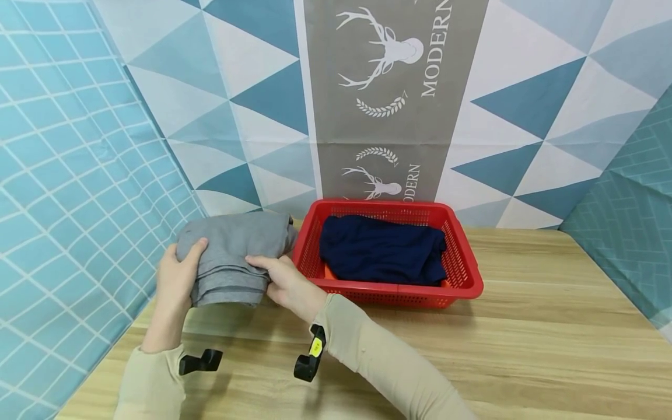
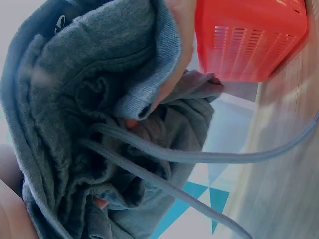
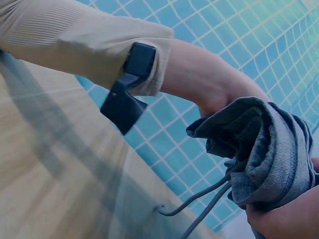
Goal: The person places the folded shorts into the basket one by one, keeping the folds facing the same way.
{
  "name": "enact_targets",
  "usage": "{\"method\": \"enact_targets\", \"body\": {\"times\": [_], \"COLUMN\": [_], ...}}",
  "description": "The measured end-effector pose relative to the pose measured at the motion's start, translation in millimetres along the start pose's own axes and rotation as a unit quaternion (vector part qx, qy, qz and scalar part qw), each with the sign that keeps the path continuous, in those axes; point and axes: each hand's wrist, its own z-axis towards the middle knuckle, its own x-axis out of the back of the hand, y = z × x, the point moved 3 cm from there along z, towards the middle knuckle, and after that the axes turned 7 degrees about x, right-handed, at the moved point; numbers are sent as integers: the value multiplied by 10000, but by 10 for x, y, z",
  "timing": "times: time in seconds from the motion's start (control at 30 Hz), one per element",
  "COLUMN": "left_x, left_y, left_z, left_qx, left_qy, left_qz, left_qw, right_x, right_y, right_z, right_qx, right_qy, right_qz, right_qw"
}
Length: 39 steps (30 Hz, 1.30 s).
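Note:
A folded grey garment point(image 1: 231, 236) with a drawstring is held up between both hands, left of the red basket. My left hand point(image 1: 175, 277) grips its left side with the thumb on top. On the right, my right hand point(image 1: 287, 283) pinches the near right part, its thumb lying on the cloth and its fingers partly hidden below. Stacked fabric layers point(image 2: 65, 99) and two hanging drawstring ends point(image 2: 164, 186) show in the left wrist view. The right wrist view shows the rolled edge of the garment point(image 3: 276, 154) from the side.
A red perforated plastic basket point(image 1: 472, 283) stands on the wooden table point(image 1: 551, 326) beside my right hand. In it lies a folded navy garment point(image 1: 383, 248), with something orange point(image 1: 329, 272) under it. Patterned sheets point(image 1: 262, 87) hang behind and to the left.

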Motion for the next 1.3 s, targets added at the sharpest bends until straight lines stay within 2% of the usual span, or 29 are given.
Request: {"method": "enact_targets", "body": {"times": [0.2, 0.43, 0.7, 0.87, 0.97, 1.13, 1.3], "left_x": [-34, -42, -5, -56, -117, -205, -243], "left_y": [57, 226, 466, 622, 694, 758, 819], "left_z": [-45, -116, -185, -213, -239, -264, -265], "left_qx": [-119, -309, -496, -765, -823, -952, -1053], "left_qy": [41, -108, -46, -222, -440, -774, -929], "left_qz": [-568, -631, -779, -733, -726, -857, -1046], "left_qw": [9983, 9975, 9957, 9941, 9930, 9887, 9846], "right_x": [33, 25, -50, -35, 11, 80, 107], "right_y": [-99, -249, -475, -648, -750, -873, -970], "right_z": [7, -26, -84, -86, -81, -77, -71], "right_qx": [161, 89, 241, 391, 518, 612, 678], "right_qy": [-247, -305, -580, -699, -780, -848, -925], "right_qz": [-96, -66, -113, -204, -290, -427, -589], "right_qw": [9995, 9995, 9980, 9966, 9952, 9936, 9917]}}
